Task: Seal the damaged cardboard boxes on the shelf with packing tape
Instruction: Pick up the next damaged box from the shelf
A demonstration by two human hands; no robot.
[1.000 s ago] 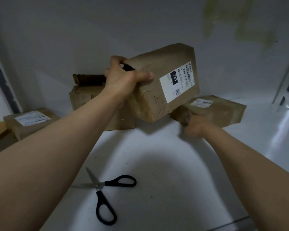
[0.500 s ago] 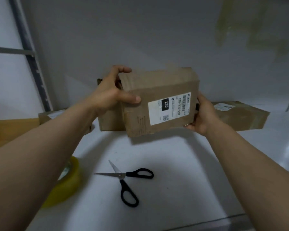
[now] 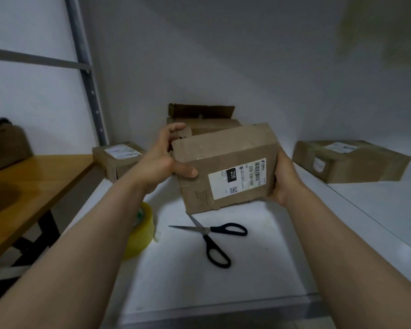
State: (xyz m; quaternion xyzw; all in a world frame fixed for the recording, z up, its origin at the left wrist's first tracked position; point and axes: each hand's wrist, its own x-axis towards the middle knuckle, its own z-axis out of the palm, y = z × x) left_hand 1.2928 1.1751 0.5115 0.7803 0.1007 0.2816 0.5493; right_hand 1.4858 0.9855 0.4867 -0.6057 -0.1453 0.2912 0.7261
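Observation:
I hold a brown cardboard box [image 3: 226, 148] with a white "220" shipping label above the white shelf [image 3: 259, 264]. My left hand [image 3: 163, 160] grips its left end, thumb on the front face and fingers over the top corner. My right hand [image 3: 285, 179] cups the right end. A yellowish roll of packing tape [image 3: 142, 230] stands on the shelf, partly hidden by my left forearm. Black-handled scissors [image 3: 215, 238] lie open on the shelf below the box.
An open-flapped box [image 3: 201, 115] sits at the back behind the held one. A labelled box [image 3: 115, 159] lies at the left, another [image 3: 349, 161] at the right. A wooden table [image 3: 31, 181] adjoins the shelf on the left, beside a metal upright [image 3: 86, 70].
The box has come down and toward me, from tilted in the left hand alone to held at both ends. My right hand left the right-hand box. The view shifted, revealing the tape roll.

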